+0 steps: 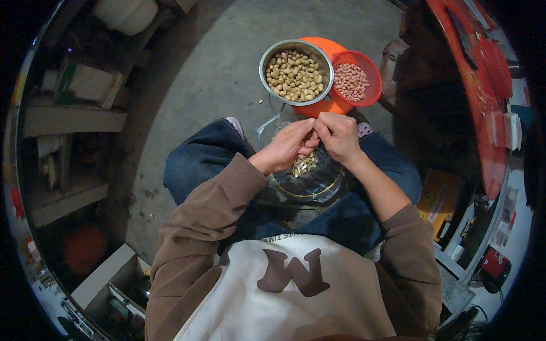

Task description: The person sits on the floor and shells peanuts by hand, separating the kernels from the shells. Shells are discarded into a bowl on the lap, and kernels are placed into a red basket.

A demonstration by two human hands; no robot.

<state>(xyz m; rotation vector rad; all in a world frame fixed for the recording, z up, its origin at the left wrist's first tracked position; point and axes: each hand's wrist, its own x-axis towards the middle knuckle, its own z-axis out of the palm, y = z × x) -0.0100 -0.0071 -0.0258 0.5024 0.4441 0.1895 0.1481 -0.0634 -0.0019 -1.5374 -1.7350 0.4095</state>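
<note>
My left hand [290, 143] and my right hand [339, 134] meet at the fingertips, thumbs together, above a bin lined with a clear plastic bag [328, 189]. Something small may be pinched between them, but the fingers hide it. Peanut shells [303, 166] lie in the bag below. Just beyond the hands, a steel bowl [263, 81] of unshelled peanuts [294, 74] rests on an orange stool [322, 42]. Beside it, to the right, a red plastic basket [375, 81] holds shelled pink peanuts [350, 82].
Knees in blue jeans [204, 157] flank the bin on the concrete floor [192, 81]. Wooden shelving [74, 119] stands at left, an open box [106, 273] at lower left. A red-edged table or counter [486, 140] and a yellow box [439, 200] are at right.
</note>
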